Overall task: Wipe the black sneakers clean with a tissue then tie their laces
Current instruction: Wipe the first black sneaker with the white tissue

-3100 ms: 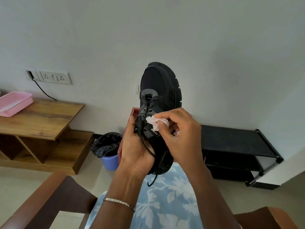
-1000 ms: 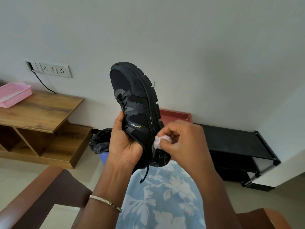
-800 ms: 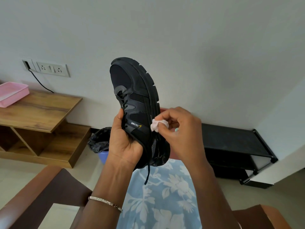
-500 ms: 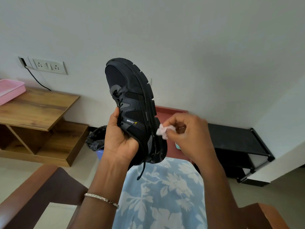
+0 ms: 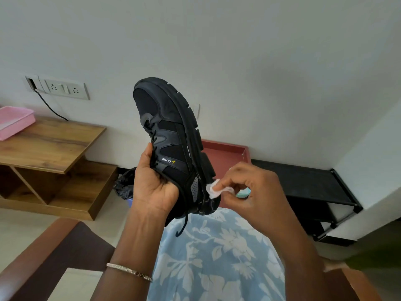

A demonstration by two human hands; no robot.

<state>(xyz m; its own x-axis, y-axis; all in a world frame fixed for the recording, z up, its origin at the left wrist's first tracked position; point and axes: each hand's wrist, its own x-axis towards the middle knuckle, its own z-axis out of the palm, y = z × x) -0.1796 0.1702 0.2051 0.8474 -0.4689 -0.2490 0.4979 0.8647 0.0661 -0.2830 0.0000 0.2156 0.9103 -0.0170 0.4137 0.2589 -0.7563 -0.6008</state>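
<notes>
A black sneaker (image 5: 171, 137) is held up in front of me, toe pointing up and the sole turned to the right. My left hand (image 5: 152, 183) grips it around the heel and tongue, with the thumb on the laces. One loose lace end (image 5: 183, 224) dangles below the heel. My right hand (image 5: 253, 192) pinches a small crumpled white tissue (image 5: 213, 189) at the sole's edge near the heel. The second sneaker is not visible.
A wooden shelf unit (image 5: 50, 148) with a pink tray (image 5: 13, 120) stands at left. A lined bin (image 5: 125, 187) sits behind my left hand, beside a red tray (image 5: 225, 155) and a black rack (image 5: 303, 183). Brown chair arms flank my blue floral lap (image 5: 217, 257).
The sneaker turned from laces-facing to its side. The tissue went from the tongue to the sole edge, rubbing up and down near the heel, and now sits low at the heel.
</notes>
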